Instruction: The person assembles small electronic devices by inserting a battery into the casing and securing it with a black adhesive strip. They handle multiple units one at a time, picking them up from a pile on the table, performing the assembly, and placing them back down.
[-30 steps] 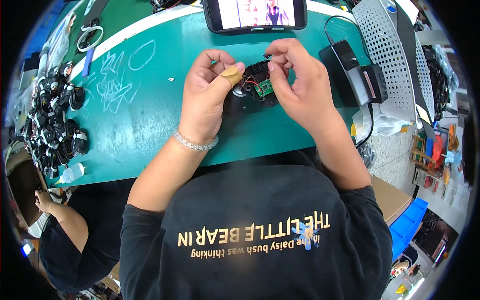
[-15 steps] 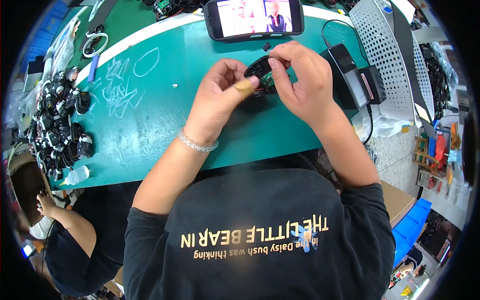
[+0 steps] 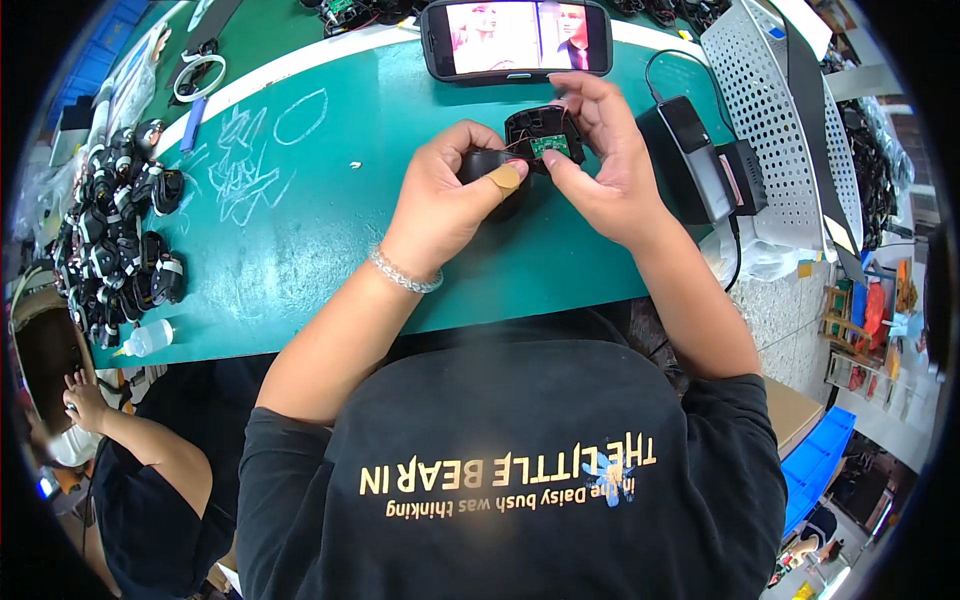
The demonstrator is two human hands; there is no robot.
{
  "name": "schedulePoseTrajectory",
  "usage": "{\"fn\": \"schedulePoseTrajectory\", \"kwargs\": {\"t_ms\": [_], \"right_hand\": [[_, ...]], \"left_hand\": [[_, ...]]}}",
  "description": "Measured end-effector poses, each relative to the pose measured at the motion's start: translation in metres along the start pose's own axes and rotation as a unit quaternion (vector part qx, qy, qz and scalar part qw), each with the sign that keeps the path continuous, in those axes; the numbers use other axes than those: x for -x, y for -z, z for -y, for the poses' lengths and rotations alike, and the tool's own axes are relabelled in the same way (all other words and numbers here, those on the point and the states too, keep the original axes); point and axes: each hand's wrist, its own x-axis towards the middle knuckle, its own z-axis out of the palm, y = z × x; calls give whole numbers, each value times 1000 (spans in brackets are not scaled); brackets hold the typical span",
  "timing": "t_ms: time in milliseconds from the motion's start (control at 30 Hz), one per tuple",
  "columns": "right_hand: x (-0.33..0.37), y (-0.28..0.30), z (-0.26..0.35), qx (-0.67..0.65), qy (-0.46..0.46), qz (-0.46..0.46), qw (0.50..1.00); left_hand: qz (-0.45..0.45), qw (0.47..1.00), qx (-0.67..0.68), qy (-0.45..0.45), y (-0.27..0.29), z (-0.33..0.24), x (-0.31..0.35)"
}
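Observation:
Between my hands, above the green table, is a black plastic housing (image 3: 537, 122) with a small green circuit board (image 3: 549, 146) inside it and thin wires. My left hand (image 3: 452, 190) pinches a rounded black part (image 3: 487, 163) joined to the housing side; a tan wrap covers its thumb. My right hand (image 3: 605, 165) grips the housing from the right, its thumb by the lower edge of the board and its fingers behind the far side. Those fingertips are partly hidden or blurred.
A phone (image 3: 517, 40) playing video stands at the back. On the right are a black charger-like box (image 3: 690, 150) with a cable and a white perforated basket (image 3: 775, 130). Several black wired assemblies (image 3: 120, 230) and a small bottle (image 3: 148, 338) lie left. Another person's hand (image 3: 86, 402) is at lower left.
The housing has been turned and opened out, so the circuit board now faces up. My right hand has shifted from pinching its upper edge to holding its right side.

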Motion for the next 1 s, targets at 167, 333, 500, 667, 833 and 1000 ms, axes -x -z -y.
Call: {"fn": "schedulePoseTrajectory", "kwargs": {"t_ms": [167,333,500,667,833,1000], "right_hand": [[3,6,6,114,-10,44,992],[-4,3,12,229,87,62,967],[1,-3,4,152,49,4,987],[6,-18,9,-48,-65,-50,995],[10,-21,15,-192,-162,-9,968],[11,-17,25,-226,-195,17,954]], "left_hand": [[-18,999,-37,-28,-3,1,2],[-19,994,-41,-95,-6,4,3],[24,997,15,-73,-2,-3,4],[27,994,62,-89,0,-1,4],[30,991,85,-96,-3,-3,3],[26,984,148,-99,-5,-5,6]]}}
